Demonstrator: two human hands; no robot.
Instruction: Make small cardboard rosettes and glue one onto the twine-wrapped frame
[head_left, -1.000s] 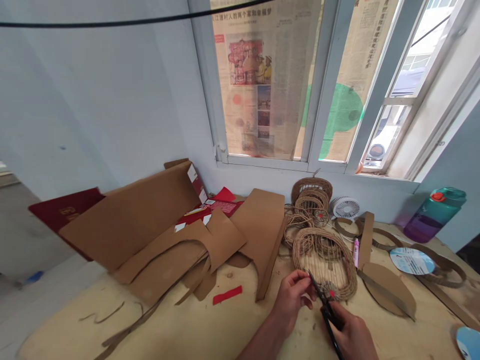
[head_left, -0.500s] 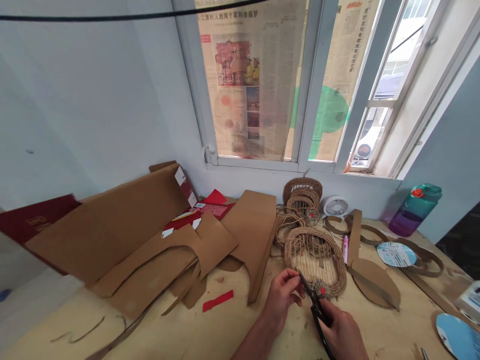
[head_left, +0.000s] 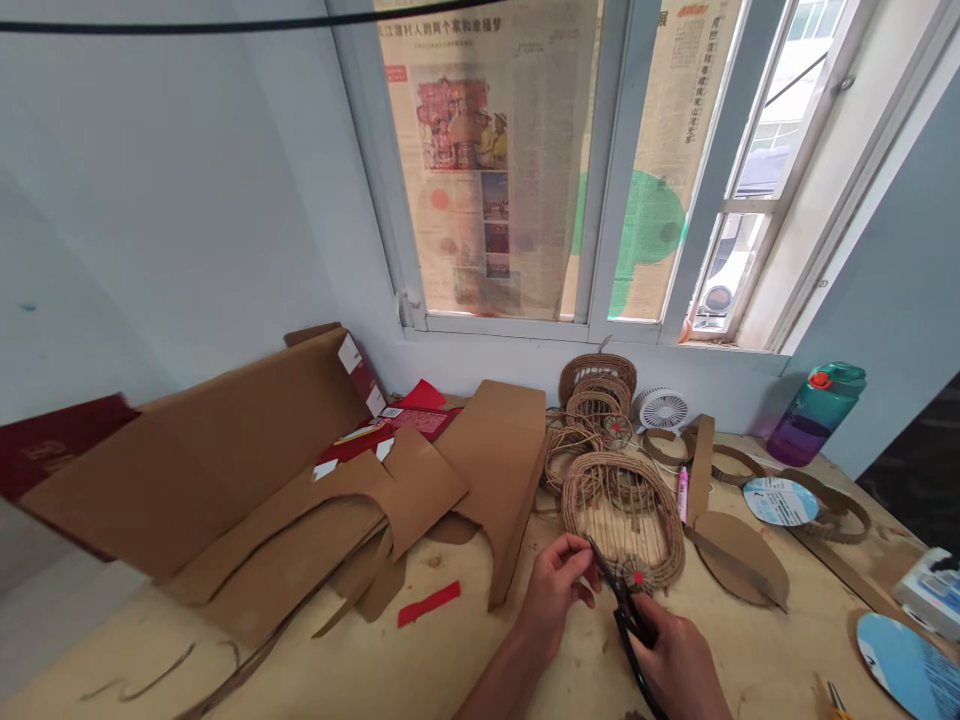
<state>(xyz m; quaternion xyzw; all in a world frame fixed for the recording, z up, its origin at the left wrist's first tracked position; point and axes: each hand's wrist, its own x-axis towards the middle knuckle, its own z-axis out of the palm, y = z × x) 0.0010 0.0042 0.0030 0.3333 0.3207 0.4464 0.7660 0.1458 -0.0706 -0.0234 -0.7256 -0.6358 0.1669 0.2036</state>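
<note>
My right hand grips a pair of black scissors, its blades pointing up and to the left. At the blade tips, my left hand is closed with thumb and finger pinched together; whatever is between them is too small to make out. Just beyond both hands lies an oval frame of brown twisted cord, strung with thin strands across its middle. A small round woven piece with a red centre sits at its near edge, partly behind the scissors.
Cut cardboard and a large open carton cover the left side. A red strip lies nearer. Behind are more cord pieces and a white fan. To the right are a pink tube, cardboard rings and a bottle.
The view has turned slightly to the right, so the scene sits further left. Both hands keep nearly the same pose, with the scissors still at the left fingertips.
</note>
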